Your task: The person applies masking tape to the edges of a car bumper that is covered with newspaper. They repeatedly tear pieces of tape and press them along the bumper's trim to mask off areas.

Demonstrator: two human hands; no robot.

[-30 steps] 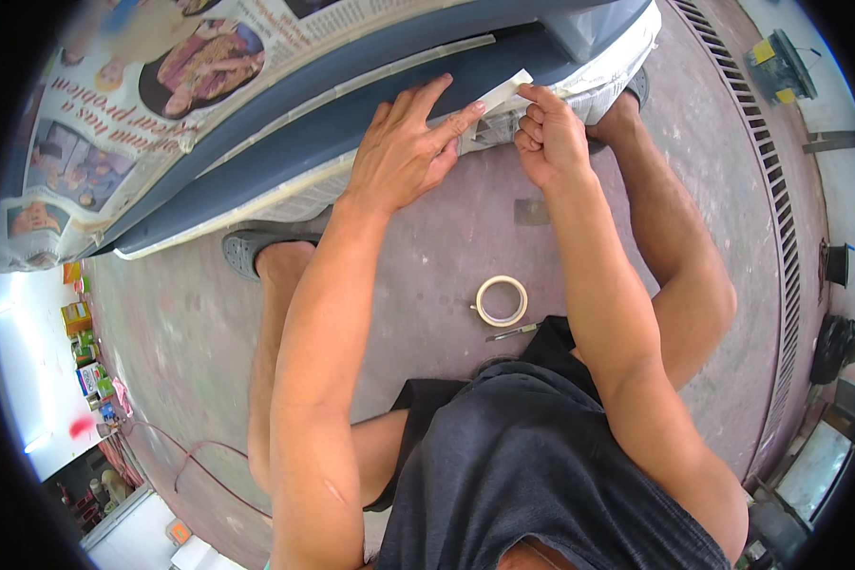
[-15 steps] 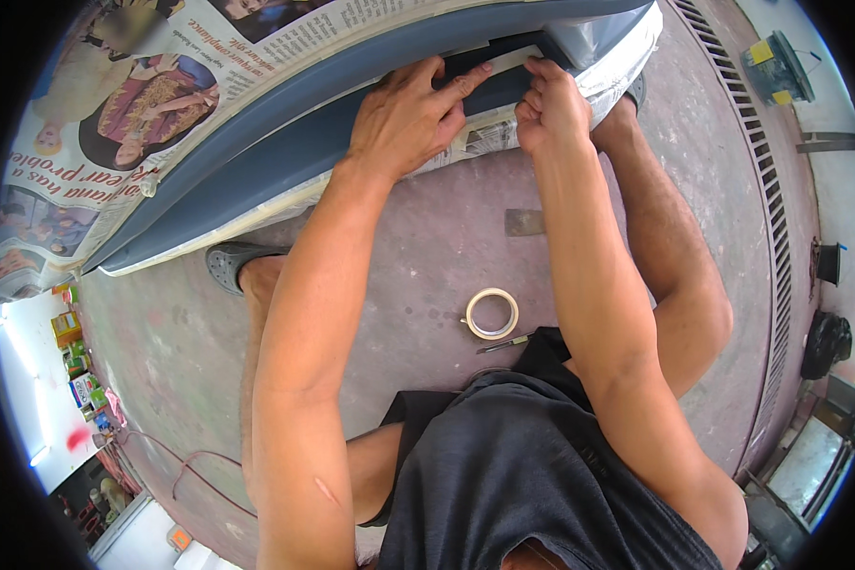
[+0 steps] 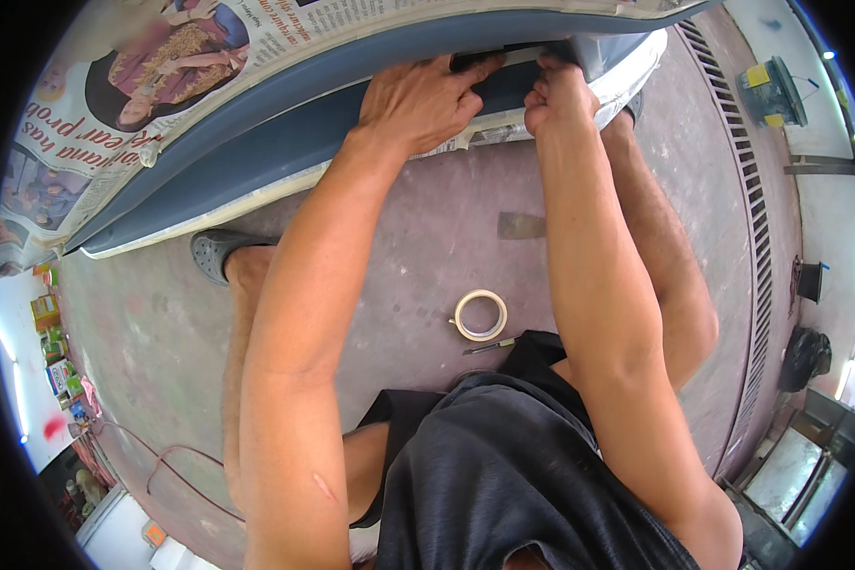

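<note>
A blue-grey vehicle panel [image 3: 218, 204] with a long recess curves across the top of the view. My left hand [image 3: 413, 106] lies against it, index finger stretched along the recess and thumb apart. Just right of that fingertip, a pale strip of masking tape [image 3: 521, 57] runs along a dark slot. At its right end my right hand [image 3: 562, 103] is closed in a pinch, fingertips partly hidden in shadow. Newspaper [image 3: 95, 142] covers the surface above the panel, and more paper and tape line its lower edge.
On the concrete floor between my legs lie a masking tape roll [image 3: 460, 319], a slim cutter knife [image 3: 489, 347] and a flat scraper-like plate [image 3: 520, 226]. A floor grate [image 3: 758, 237] runs down the right side. Beyond it stands a bucket [image 3: 772, 92]. A hose [image 3: 161, 456] lies at lower left.
The view has shifted slightly, moving the panel up in the picture. My left index finger remains at the recess; my right fingertips sit deeper in its shadow, and less of the tape strip shows.
</note>
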